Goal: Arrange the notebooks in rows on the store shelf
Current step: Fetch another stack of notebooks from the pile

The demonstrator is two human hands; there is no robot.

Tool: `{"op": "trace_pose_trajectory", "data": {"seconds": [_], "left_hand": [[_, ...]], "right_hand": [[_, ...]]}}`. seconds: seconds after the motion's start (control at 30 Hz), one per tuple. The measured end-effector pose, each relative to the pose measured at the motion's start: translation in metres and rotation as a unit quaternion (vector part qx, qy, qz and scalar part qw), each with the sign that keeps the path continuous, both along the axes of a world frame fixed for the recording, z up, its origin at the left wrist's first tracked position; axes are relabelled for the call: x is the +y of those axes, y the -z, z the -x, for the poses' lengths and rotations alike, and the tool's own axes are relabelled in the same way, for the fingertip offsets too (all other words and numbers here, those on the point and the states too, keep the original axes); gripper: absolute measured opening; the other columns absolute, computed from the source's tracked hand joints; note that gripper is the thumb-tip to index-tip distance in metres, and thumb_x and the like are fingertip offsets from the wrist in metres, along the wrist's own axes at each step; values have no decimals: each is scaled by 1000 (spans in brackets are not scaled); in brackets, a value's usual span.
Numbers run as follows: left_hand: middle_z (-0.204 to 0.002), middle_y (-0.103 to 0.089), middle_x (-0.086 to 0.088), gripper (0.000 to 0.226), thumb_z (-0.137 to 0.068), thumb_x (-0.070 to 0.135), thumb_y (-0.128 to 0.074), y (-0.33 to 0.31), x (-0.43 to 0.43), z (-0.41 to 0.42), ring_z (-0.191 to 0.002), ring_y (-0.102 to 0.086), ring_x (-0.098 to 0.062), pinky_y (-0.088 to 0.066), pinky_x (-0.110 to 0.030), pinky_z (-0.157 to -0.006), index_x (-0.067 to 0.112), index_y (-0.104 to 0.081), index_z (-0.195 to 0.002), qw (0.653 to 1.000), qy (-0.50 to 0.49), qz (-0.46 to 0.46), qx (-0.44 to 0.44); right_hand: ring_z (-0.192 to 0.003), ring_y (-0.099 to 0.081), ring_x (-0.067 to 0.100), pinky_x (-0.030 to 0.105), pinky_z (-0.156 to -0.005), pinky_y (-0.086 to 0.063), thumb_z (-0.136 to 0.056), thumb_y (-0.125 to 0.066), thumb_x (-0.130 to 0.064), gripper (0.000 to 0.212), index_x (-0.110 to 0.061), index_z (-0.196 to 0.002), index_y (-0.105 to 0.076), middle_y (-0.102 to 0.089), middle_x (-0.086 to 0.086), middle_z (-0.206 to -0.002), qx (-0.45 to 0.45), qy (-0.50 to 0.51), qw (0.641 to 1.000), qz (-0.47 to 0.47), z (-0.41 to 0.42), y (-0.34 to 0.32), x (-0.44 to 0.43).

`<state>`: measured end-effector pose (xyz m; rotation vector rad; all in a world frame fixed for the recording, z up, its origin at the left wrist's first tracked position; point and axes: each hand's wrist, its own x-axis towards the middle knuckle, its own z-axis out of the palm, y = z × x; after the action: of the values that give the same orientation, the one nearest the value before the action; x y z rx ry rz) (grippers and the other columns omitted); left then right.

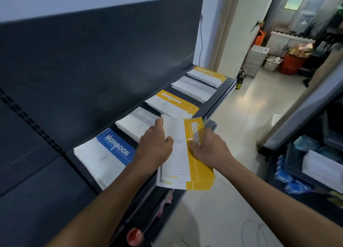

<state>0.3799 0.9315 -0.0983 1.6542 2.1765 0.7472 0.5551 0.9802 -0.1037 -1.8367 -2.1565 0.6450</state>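
A person stands at a dark metal store shelf (226,93), holding a slightly fanned stack of yellow-banded notebooks (182,165) in both hands above the shelf's front edge. The left hand (156,146) has its grip clamped on the stack's left side, thumb across the white cover and fingers curled at the edge. The right hand (209,148) is likewise clamped on the right side, fingers folded over the yellow band with its printed title. Five piles already lie in a row along the shelf: a blue-banded pile (104,157) nearest the camera, then a grey-banded pile (135,125) partly hidden behind the left hand, a yellow-banded pile (172,103), a second pale grey pile (193,87) and a farther yellow-banded pile (206,75) at the shelf's end. The piles sit close together but apart, against the dark back panel (92,61). Beyond, on the tiled floor (246,105), stands an orange basket (291,63).
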Motion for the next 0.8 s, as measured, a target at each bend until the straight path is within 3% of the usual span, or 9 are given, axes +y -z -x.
{"op": "trace_pose_trajectory", "data": {"seconds": [0.27, 0.47, 0.53, 0.6, 0.8], "left_hand": [[-122, -61, -7, 56, -96, 31, -53, 4, 85, -71, -105, -58, -26, -46, -36, -80, 21, -30, -147, 999, -48, 5, -5], [-110, -64, -2, 60, -95, 33, -51, 1, 138, -121, -96, -57, -21, -47, -37, -77, 25, -27, -149, 996, -90, -4, -13], [-113, -64, 0, 61, -95, 35, -50, 0, 147, -130, -100, -59, -23, -51, -41, -82, 28, -25, -149, 993, -117, 7, -20], [-110, -63, 2, 58, -95, 37, -50, 1, 152, -133, -96, -59, -21, -53, -40, -78, 31, -26, -147, 989, -146, 11, -21], [-106, -52, 1, 52, -94, 37, -50, 9, 177, -124, -89, -48, -20, -42, -34, -71, 29, -33, -142, 976, -219, 3, -5]], "right_hand": [[-81, -54, 22, 33, -64, -40, -90, -56, -35, 31, -16, -113, -49, -56, -2, -96, 17, -64, 998, -1, -68, 3, 104], [-85, -54, 19, 34, -69, -43, -90, -54, -46, 33, -23, -107, -38, -51, -5, -98, 22, -92, 995, 19, -113, 8, 178], [-88, -55, 21, 35, -70, -45, -87, -54, -49, 35, -26, -109, -38, -52, -5, -100, 25, -105, 993, 38, -118, 7, 195], [-89, -56, 21, 37, -71, -47, -85, -54, -50, 36, -29, -108, -36, -52, -5, -101, 30, -120, 991, 54, -117, 9, 207], [-88, -51, 21, 35, -73, -42, -87, -59, -41, 33, -25, -107, -38, -51, -4, -98, 40, -189, 980, 56, -95, 6, 248]]}}
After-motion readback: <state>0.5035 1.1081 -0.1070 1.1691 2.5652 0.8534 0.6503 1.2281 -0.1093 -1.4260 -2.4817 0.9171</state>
